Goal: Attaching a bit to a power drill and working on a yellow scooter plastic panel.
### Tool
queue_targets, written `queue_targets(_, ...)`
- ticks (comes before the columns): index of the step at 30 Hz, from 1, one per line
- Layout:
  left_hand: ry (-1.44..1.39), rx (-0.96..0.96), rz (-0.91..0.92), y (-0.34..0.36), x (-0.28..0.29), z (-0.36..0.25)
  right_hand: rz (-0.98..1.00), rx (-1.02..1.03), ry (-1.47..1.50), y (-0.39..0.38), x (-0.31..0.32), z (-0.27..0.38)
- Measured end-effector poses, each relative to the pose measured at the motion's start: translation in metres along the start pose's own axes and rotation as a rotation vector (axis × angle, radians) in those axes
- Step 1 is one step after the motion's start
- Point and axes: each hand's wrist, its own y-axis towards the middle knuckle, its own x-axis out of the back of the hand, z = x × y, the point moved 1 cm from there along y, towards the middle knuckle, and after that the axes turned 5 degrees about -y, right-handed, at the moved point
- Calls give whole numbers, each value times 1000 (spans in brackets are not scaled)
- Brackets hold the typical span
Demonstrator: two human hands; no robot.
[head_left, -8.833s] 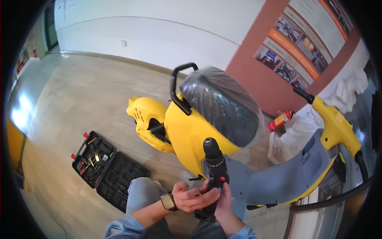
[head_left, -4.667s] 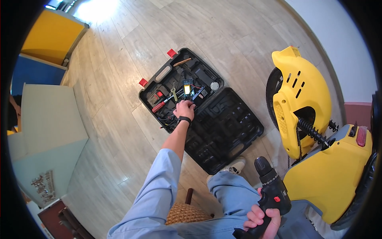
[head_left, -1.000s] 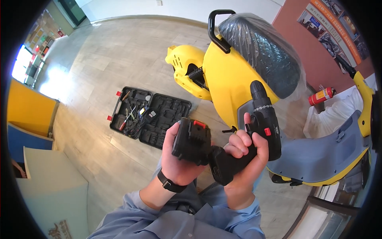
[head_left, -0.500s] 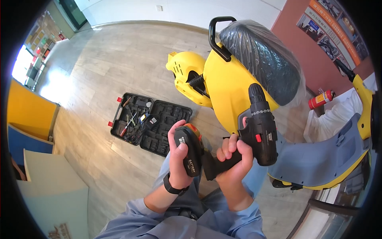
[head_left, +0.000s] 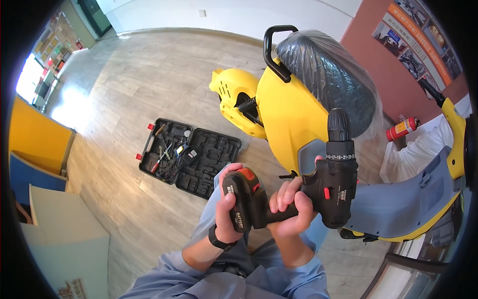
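Observation:
My left hand (head_left: 226, 224) is closed on a black battery pack (head_left: 238, 199) with a red latch on top, held against the handle base of a black cordless drill (head_left: 333, 194); whether it is fully latched I cannot tell. My right hand (head_left: 294, 222) is wrapped round the drill's handle, chuck pointing away from me. Just beyond them is a yellow scooter (head_left: 284, 119) with a plastic-wrapped seat (head_left: 328, 79), a black grab rail (head_left: 269, 50) and a grey footboard (head_left: 398, 204).
An open tool case (head_left: 206, 162) lies on the floor (head_left: 129, 79) to the front left, beside curved yellow-and-blue partitions (head_left: 37, 134). Part of another person's arm (head_left: 24, 212) shows at the far left. A fire extinguisher (head_left: 402, 128) and white cloth (head_left: 413, 149) are at the right.
Since reaching into the tool case, my left hand has come back holding the battery. Over the last second it has brought the battery up against the drill's base, and the drill has turned slightly.

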Motion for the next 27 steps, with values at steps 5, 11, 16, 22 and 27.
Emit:
queue_targets(5, 3, -9, 16, -7, 3, 9, 7, -11, -20, 1, 3, 3)
queue_targets(11, 108, 2, 117, -2, 14, 10, -91, 51, -26, 7, -2, 1)
queue_targets(16, 260, 8, 169, -10, 17, 11, -124, 17, -3, 11, 3, 4)
queue_targets(22, 161, 47, 192, -2, 22, 18, -96, 40, -47, 6, 6, 0)
queue_targets(27, 335, 150, 436, 37, 42, 28, -40, -117, -152, 23, 35, -1)
